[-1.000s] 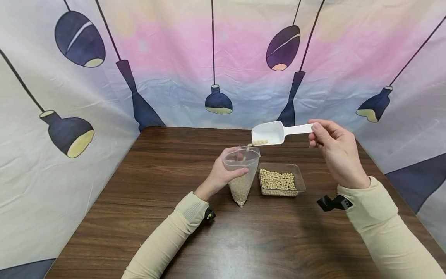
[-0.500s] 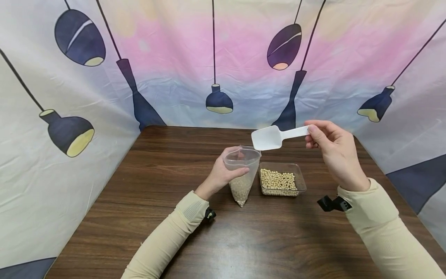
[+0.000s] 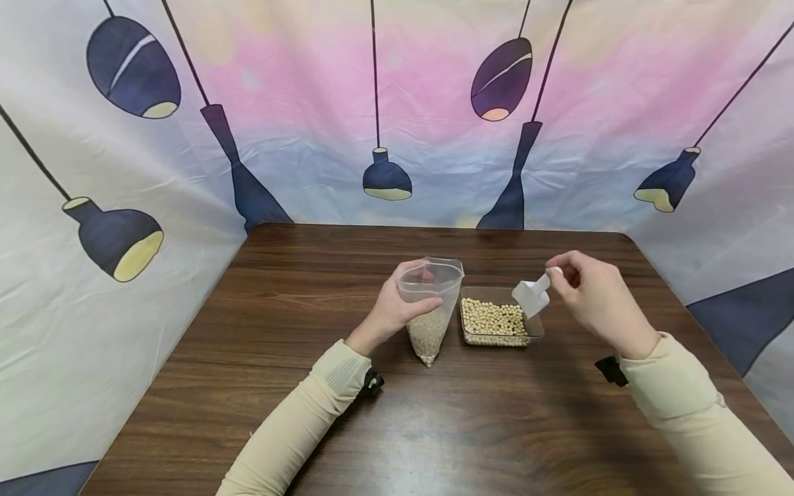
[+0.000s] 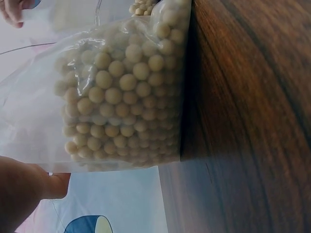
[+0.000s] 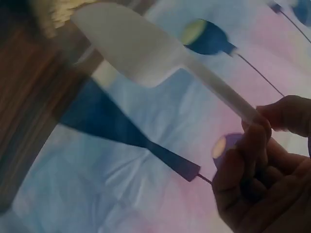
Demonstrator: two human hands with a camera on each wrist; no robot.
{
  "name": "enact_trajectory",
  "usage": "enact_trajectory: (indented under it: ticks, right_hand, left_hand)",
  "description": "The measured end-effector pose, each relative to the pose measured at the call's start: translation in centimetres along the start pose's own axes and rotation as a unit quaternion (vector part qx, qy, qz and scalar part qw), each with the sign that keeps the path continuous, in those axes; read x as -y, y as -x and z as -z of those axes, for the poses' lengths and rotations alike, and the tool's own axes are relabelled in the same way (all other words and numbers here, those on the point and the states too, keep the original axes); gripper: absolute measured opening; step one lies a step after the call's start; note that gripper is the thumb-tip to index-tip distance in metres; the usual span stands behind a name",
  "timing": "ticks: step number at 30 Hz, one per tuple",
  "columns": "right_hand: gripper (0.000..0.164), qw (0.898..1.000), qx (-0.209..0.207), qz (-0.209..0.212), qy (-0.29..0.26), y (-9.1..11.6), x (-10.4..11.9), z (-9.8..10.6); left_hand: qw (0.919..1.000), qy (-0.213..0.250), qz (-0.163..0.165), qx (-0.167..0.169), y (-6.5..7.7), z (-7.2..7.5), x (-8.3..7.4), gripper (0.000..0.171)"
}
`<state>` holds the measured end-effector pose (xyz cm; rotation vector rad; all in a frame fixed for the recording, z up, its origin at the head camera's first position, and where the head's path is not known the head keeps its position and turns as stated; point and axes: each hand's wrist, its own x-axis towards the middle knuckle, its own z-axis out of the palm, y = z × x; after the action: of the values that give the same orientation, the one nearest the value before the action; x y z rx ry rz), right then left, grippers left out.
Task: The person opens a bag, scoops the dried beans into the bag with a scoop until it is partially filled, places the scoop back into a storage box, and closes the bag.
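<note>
My left hand (image 3: 397, 301) grips a clear plastic bag (image 3: 428, 331) near its open mouth, thumb in front. Round pale-yellow soybeans (image 4: 121, 97) fill the bag's lower part, which stands on the table in the left wrist view. My right hand (image 3: 598, 296) pinches the handle end of a white plastic scoop (image 3: 531, 297). The scoop's bowl points down over the right side of a clear rectangular container (image 3: 535, 334), which holds more soybeans (image 3: 493, 318). In the right wrist view the scoop (image 5: 131, 43) shows from its underside, so its inside is hidden.
A dark wood-grain table (image 3: 298, 275) carries everything. The container stands just right of the bag. Behind the table hangs a cloth backdrop (image 3: 322, 158) printed with hanging lamps.
Beans fell from the scoop into the bag, and the scoop emptied. My right hand then carried it down and right to the container, tipping it downward. The left hand stayed put.
</note>
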<state>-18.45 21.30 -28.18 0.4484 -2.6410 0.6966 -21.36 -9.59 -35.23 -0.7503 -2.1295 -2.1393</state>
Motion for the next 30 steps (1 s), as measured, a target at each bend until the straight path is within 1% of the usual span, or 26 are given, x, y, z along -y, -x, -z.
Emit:
enact_trajectory:
  ticks: [2,4,6,7,9,12,15,17,19,21,23,25,27,30]
  right_hand:
    - [0.012,0.999,0.0,0.034,0.02,0.2,-0.3,-0.9]
    - [0.01,0.997,-0.004,0.067,0.036,0.3,-0.5,-1.8]
    - [0.009,0.995,-0.002,0.089,0.047,0.4,-0.8,-2.5]
    - [0.009,0.995,0.004,0.092,0.049,0.5,-0.8,-2.8]
    - [0.009,0.994,0.009,0.095,0.052,0.5,-1.0,-3.2]
    - [0.011,0.995,0.016,0.085,0.051,0.4,-1.3,-3.2]
    - [0.015,0.998,0.023,0.047,0.039,0.1,-2.0,-3.0]
    - [0.02,0.999,0.041,0.008,0.026,0.1,-2.6,-2.8]
    - [0.026,0.997,0.064,-0.039,0.005,0.2,-3.4,-2.6]
    - [0.031,0.993,0.085,-0.081,-0.017,0.5,-4.1,-2.5]
    - [0.034,0.988,0.099,-0.114,-0.038,0.9,-4.7,-2.4]
    - [0.036,0.985,0.102,-0.131,-0.054,1.2,-5.2,-2.5]
    - [0.037,0.98,0.11,-0.144,-0.082,1.5,-5.5,-2.7]
    - [0.038,0.969,0.128,-0.165,-0.133,1.8,-6.0,-3.1]
  left_hand:
    - [1.0,-0.005,-0.004,-0.001,0.0,0.1,0.5,0.065]
    - [1.0,-0.006,-0.004,-0.001,0.1,0.2,0.6,0.065]
    - [1.0,-0.008,0.0,0.0,0.1,0.2,0.6,0.066]
    - [1.0,-0.009,0.001,0.0,0.1,0.2,0.6,0.066]
    - [0.9999,-0.008,0.009,0.003,0.3,0.1,-0.3,0.066]
    - [0.9999,-0.009,0.012,0.003,0.4,0.1,-0.5,0.066]
    - [0.9999,-0.01,0.01,0.001,0.4,0.1,-0.5,0.066]
    - [0.9999,-0.011,0.009,0.0,0.4,0.1,-0.5,0.066]
    - [0.9999,-0.012,0.009,0.0,0.5,0.1,-0.4,0.066]
    - [0.9999,-0.011,0.012,0.001,0.5,0.1,-0.3,0.066]
    - [0.9999,-0.008,0.011,0.001,0.6,0.0,-0.3,0.066]
    - [1.0,-0.004,0.008,0.001,0.6,0.0,-0.3,0.065]
    - [1.0,-0.002,0.005,-0.002,0.6,0.1,-0.3,0.065]
    - [1.0,-0.002,0.003,-0.006,0.6,0.1,-0.4,0.065]
